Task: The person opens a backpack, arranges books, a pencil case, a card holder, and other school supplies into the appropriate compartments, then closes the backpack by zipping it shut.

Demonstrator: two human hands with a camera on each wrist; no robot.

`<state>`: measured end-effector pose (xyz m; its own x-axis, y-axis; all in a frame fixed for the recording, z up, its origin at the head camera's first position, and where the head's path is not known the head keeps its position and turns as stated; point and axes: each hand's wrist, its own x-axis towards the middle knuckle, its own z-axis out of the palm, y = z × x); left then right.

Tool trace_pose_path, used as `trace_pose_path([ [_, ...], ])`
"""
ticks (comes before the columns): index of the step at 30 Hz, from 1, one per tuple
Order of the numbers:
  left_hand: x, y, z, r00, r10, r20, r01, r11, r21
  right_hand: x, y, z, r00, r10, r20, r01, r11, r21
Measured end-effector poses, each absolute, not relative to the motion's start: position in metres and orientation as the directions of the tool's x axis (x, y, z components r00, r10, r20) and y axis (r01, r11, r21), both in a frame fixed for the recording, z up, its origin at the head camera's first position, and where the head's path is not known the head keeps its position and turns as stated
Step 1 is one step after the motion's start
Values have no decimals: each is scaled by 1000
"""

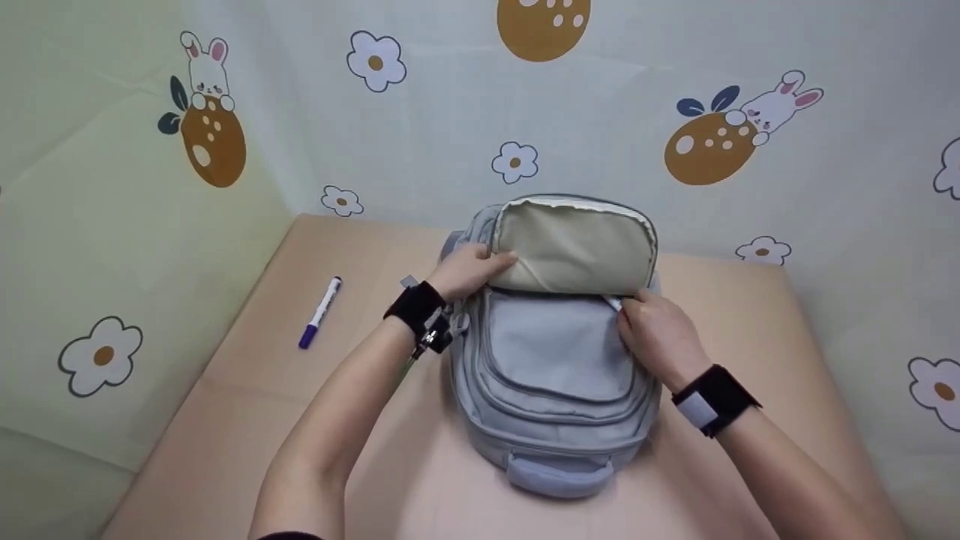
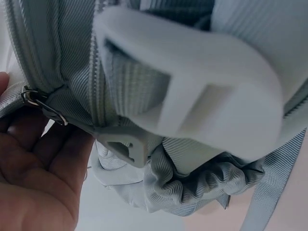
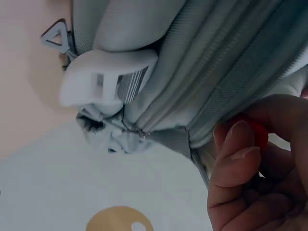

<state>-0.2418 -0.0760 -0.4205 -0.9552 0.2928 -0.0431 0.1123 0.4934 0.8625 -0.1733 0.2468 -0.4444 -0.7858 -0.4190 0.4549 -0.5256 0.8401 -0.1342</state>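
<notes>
A grey-blue backpack [image 1: 559,352] lies on the table, its front pocket flap [image 1: 577,244] folded back to show a beige lining. At the flap's left edge, my left hand [image 1: 474,270] pinches the fabric between thumb and fingers; the left wrist view shows its fingers [image 2: 72,154] beneath the edge, beside a zipper pull [image 2: 45,106]. My right hand [image 1: 664,330] grips a white marker [image 1: 613,302] at the pocket's right side. In the right wrist view its red end [image 3: 257,134] shows between thumb and fingers; the rest is mostly hidden by hand and bag.
Left of the backpack, a white marker with a purple cap [image 1: 319,313] lies on the tan table [image 1: 247,360]. The bag's top handle [image 1: 561,476] points toward me. A patterned cloth backdrop [image 1: 442,112] stands behind and at the left.
</notes>
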Motion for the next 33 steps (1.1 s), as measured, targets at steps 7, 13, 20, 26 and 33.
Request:
trace_pose_path([
  [7,-243,-75,-419,-955,292,-48,112,506,855,-181,248,-453,-790,-386,476,-524,828,-198],
  [13,-245,-75,-420,-952,300,-66,100,506,857,-176,273,-442,-786,-233,573,-495,793,-356],
  [20,-246,-77,-424,-954,289,-79,79,496,865,-191,294,-431,-921,-114,372,-363,597,-715],
  [26,-243,-78,-425,-953,293,-77,74,471,879,-211,290,-436,-969,-216,120,-211,471,-856],
  [33,-243,-78,-426,-956,286,-72,72,462,884,-223,281,-440,-986,-159,45,-111,433,-894],
])
